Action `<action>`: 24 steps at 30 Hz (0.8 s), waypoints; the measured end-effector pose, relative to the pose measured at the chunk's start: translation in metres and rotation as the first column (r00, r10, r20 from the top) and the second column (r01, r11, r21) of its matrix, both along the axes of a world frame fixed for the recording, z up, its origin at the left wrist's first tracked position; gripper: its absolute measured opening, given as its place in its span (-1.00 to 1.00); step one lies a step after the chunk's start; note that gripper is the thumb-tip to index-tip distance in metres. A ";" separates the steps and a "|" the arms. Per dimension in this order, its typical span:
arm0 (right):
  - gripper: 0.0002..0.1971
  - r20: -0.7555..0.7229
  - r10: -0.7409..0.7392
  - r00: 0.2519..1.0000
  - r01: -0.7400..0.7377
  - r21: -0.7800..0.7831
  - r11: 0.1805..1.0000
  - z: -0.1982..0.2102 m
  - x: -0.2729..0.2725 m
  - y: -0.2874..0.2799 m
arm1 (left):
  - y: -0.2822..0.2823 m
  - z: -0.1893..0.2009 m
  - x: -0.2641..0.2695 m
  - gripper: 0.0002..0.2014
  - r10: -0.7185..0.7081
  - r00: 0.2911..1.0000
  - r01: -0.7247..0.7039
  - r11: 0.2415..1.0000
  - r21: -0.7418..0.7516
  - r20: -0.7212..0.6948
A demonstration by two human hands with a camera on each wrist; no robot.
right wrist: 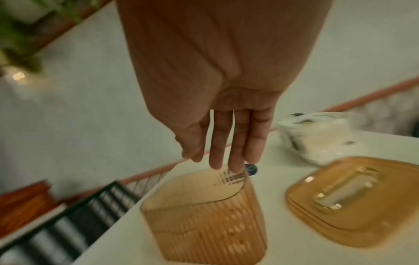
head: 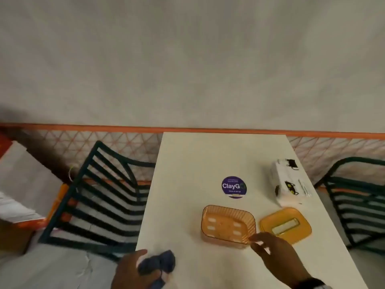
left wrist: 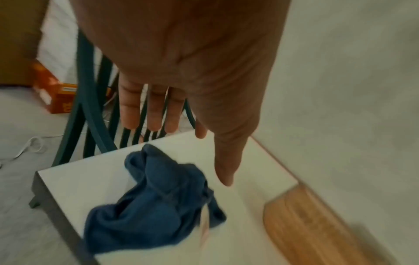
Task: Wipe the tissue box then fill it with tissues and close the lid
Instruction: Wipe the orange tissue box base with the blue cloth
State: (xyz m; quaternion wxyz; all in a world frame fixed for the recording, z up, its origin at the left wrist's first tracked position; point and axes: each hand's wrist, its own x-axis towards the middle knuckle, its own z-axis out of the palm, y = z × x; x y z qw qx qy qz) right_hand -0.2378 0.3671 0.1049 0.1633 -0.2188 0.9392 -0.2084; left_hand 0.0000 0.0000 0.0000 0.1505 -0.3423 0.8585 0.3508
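The amber ribbed tissue box [head: 228,225] stands open on the white table [head: 187,163], and its slotted lid [head: 285,225] lies just right of it. A white tissue pack [head: 289,184] with black cat prints sits behind the lid. My right hand [head: 255,241] reaches to the box's near right corner. In the right wrist view that right hand [right wrist: 215,161] has straight fingers, their tips at the box [right wrist: 204,215] rim. A crumpled blue cloth [left wrist: 154,200] lies near the table's left front corner. My left hand [left wrist: 190,156] hovers over it, fingers straight, holding nothing.
A round purple sticker [head: 234,187] marks the table behind the box. Dark slatted chairs stand at the left [head: 100,195] and right [head: 358,205] of the table. An orange carton [left wrist: 59,100] sits on the floor to the left. A wall runs behind the table.
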 end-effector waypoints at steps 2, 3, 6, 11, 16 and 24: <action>-0.74 -0.068 0.186 0.980 -0.176 0.123 0.977 -0.004 0.003 -0.028 | 0.014 -0.015 -0.010 -0.12 -0.060 0.994 0.051 0.994 -0.097 -0.090; -0.66 -0.099 0.270 0.958 -0.251 0.174 0.952 -0.008 0.003 -0.040 | 0.022 -0.021 -0.016 -0.09 -0.132 0.989 0.118 0.979 -0.164 -0.073; -0.54 -0.046 0.412 0.910 -0.374 0.336 0.864 -0.027 0.005 -0.067 | 0.040 -0.021 -0.023 -0.12 -0.208 0.965 0.238 0.948 -0.210 0.158; -0.55 0.135 0.350 0.927 -0.370 0.484 0.793 -0.029 0.002 -0.083 | 0.043 -0.022 -0.019 -0.49 -0.186 0.970 0.224 0.934 -0.278 0.157; -0.55 0.169 0.319 0.933 -0.357 0.568 0.742 -0.023 0.000 -0.094 | 0.026 -0.009 -0.028 -0.66 0.116 0.992 -0.116 0.993 0.014 -0.054; -0.68 0.212 0.061 0.975 -0.138 0.369 0.919 0.014 -0.033 -0.112 | 0.043 0.053 -0.097 -0.87 0.728 0.685 -0.518 0.515 0.683 -0.030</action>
